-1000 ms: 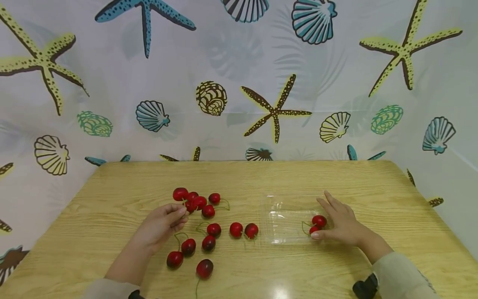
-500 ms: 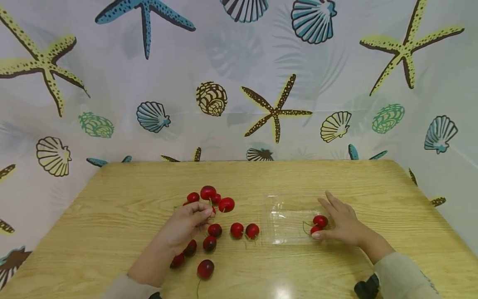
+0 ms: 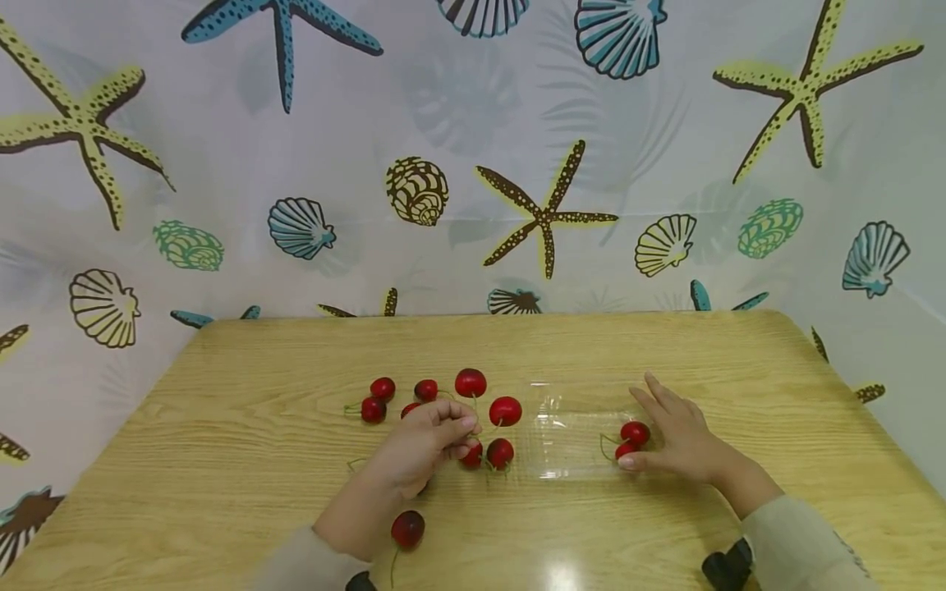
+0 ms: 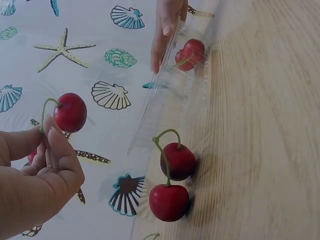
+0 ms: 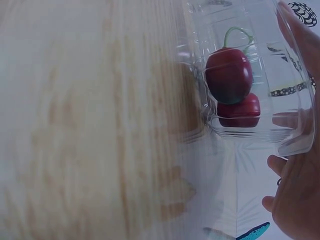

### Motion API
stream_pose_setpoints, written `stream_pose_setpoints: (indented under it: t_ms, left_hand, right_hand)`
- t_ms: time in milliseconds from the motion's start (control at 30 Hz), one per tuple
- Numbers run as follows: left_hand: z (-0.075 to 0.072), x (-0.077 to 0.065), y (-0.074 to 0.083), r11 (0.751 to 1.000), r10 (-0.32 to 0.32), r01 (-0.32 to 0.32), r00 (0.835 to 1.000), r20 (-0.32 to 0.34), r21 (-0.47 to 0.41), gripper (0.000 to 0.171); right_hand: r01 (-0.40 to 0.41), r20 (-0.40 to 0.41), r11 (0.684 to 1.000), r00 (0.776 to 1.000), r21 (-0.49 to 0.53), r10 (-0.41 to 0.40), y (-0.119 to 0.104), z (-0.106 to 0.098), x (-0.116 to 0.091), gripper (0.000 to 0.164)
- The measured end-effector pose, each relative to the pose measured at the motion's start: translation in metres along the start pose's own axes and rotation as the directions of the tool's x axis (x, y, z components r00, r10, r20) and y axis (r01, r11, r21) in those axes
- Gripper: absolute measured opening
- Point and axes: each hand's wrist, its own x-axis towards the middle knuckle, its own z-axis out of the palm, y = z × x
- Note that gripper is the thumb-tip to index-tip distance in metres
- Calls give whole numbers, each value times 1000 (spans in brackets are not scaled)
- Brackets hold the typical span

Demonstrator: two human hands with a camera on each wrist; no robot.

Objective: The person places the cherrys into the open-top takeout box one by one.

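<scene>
My left hand (image 3: 417, 447) pinches the green stems of a pair of red cherries (image 3: 506, 411) between thumb and fingertips. They hang raised above the table just left of a clear plastic box (image 3: 548, 447). In the left wrist view, one held cherry (image 4: 70, 112) shows plainly; the other is mostly hidden behind the fingers. Inside the box, near its right end, lies another joined pair of cherries (image 5: 229, 75). My right hand (image 3: 680, 439) rests at the box's right end with its fingers extended and spread, thumb at the near side.
Two stem-joined cherries (image 4: 170, 202) lie on the wooden table (image 3: 244, 460) just left of the box. Several more cherries (image 3: 373, 410) are scattered farther left, some hidden by the left hand and forearm. One cherry (image 3: 408, 530) sits near the front. A patterned curtain (image 3: 458, 98) hangs behind.
My left hand has moved right with its pair of cherries, away from the scattered ones and toward the box. My right hand and the box have stayed in place.
</scene>
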Motion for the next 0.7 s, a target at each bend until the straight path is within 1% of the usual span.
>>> stream_pose_setpoints:
  t_ms: [100,267,367,467,700]
  left_hand:
    - [6,3,-2,1000,-3,3,1000,12,0,13]
    - [16,10,-4,1000,1,-3,999,53,20,15]
    - [22,14,-5,1000,-6,4,998,59,27,15]
    - [28,17,-7,1000,-12,11,997,72,14,13]
    - [42,24,-9,1000,0,-3,995,98,25,11]
  right_hand:
    - [-6,12,1000,1000,-7,6,-2,-1,0,91]
    - [-11,17,1000,1000,-3,11,-3,-2,-1,91]
    - [-14,21,1000,1000,2,14,-4,-3,-1,91]
    - [-17,24,1000,1000,7,16,-5,-4,-2,91]
    - [-18,27,1000,999,3,18,-5,-3,-1,91]
